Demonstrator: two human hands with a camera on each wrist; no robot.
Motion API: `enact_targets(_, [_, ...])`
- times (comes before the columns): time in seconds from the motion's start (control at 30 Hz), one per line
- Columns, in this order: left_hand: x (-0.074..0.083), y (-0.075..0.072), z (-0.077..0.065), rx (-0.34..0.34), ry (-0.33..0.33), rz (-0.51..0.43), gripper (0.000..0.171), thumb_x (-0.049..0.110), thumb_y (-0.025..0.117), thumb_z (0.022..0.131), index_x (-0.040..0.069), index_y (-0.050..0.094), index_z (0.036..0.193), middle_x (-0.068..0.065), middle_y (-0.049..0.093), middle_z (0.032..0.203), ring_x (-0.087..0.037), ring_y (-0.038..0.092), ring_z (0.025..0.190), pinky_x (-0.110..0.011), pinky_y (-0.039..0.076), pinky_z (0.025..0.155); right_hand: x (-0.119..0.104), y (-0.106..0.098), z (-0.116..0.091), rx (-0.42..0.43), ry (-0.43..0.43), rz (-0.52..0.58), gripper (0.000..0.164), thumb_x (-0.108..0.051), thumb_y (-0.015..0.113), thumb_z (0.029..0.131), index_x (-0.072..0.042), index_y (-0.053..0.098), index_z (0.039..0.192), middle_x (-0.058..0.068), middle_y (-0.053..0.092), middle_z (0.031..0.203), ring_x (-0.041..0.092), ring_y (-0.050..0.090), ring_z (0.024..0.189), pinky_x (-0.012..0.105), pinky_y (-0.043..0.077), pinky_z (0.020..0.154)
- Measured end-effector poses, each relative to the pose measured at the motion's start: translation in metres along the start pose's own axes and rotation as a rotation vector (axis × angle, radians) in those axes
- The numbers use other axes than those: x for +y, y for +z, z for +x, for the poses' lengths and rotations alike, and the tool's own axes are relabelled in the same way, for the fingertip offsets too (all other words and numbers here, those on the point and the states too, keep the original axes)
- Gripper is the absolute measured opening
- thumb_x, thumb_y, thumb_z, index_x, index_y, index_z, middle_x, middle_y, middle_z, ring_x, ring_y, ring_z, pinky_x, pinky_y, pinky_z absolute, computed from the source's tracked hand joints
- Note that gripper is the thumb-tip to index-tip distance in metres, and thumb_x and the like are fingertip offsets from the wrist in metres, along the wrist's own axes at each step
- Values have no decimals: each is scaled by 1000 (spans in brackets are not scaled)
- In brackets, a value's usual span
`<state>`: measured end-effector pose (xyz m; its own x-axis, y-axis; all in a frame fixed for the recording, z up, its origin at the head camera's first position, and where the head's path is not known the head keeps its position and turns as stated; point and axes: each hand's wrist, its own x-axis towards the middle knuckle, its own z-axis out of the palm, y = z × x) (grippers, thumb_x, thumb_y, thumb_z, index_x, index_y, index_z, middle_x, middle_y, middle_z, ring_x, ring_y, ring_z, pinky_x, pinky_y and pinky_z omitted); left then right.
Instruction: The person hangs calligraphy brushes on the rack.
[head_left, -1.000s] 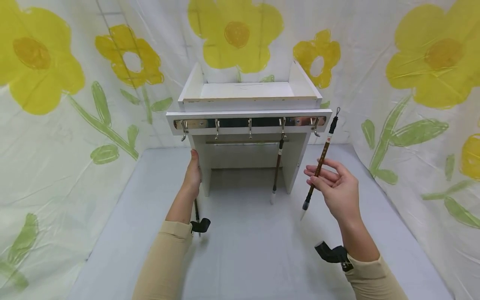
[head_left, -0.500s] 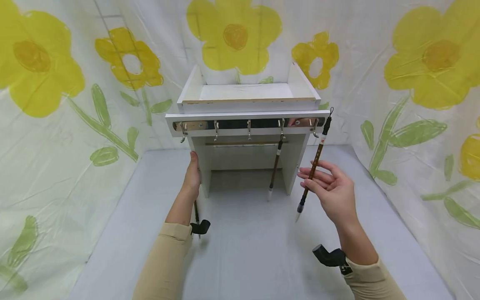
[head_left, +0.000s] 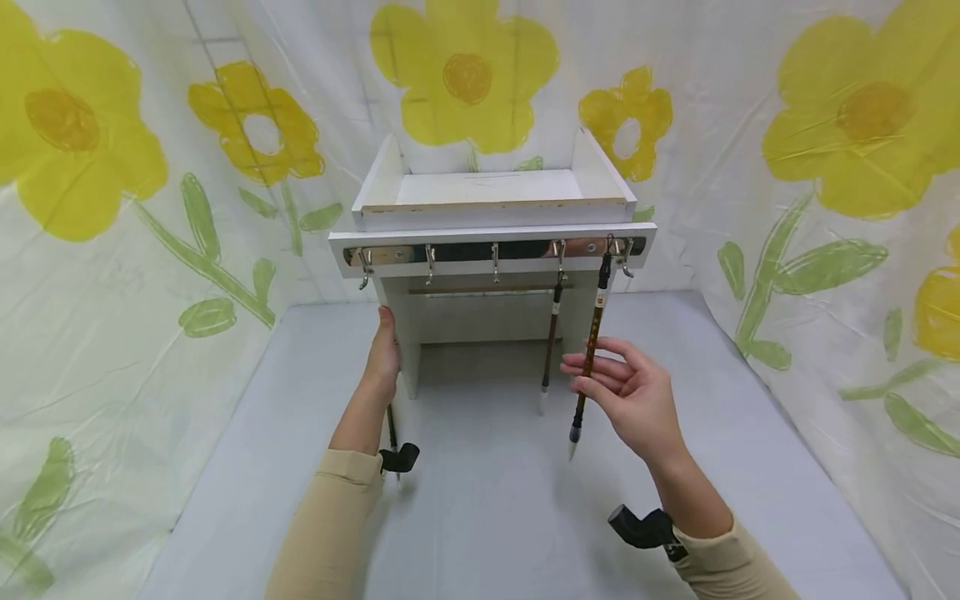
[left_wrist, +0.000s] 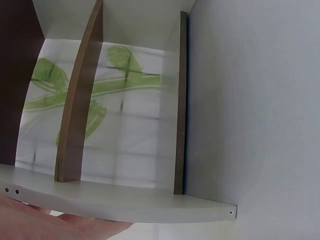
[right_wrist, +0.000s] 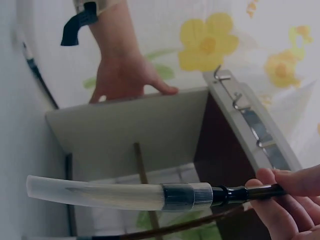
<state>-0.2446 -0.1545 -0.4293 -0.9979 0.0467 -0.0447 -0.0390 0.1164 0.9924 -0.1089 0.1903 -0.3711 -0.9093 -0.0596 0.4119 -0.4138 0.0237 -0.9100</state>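
Near the right end of the hook rail, my right hand (head_left: 630, 400) pinches a calligraphy brush (head_left: 592, 333) between thumb and fingers. The brush is held slightly tilted, its hanging loop up by the rightmost hooks; whether the loop touches a hook I cannot tell. A clear cap (right_wrist: 115, 195) covers its bristles in the right wrist view. A second brush (head_left: 551, 333) hangs from the hook just left of it. My left hand (head_left: 382, 354) rests against the outer left side of the white rack (head_left: 487, 218), fingers partly hidden behind the panel.
Several metal hooks line the rail (head_left: 457, 252); the three at the left carry nothing. Another brush (head_left: 392, 429) lies on the pale table (head_left: 480, 500), partly behind my left forearm. A flowered curtain (head_left: 322, 108) surrounds the table at the back and sides.
My right hand has moved left and a little down with the brush, bringing its loop from right of the rack to the hooks. My left hand stays at the side panel.
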Motion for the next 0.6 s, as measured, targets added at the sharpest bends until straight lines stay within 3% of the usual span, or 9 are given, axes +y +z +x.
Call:
enact_targets(0.37, [0,-2,1,-28,-6,-1,72,70,0,98,37,-5,162,-4,1,171,-32,0,157,-67,9,120,2,12,-1,-44,-6,-12,46,9,72,88,4,54,130,29,70,116,19,75,99,34,59,81])
enact_targets(0.6, [-1,-1,1,-17,0,-1,79,78,2,94,38,-3,162,-5,6,171,-33,4,157,-67,12,120,5,19,0,-83,-7,-10,46,10,71,88,6,54,130,30,69,117,21,74,102,32,59,82])
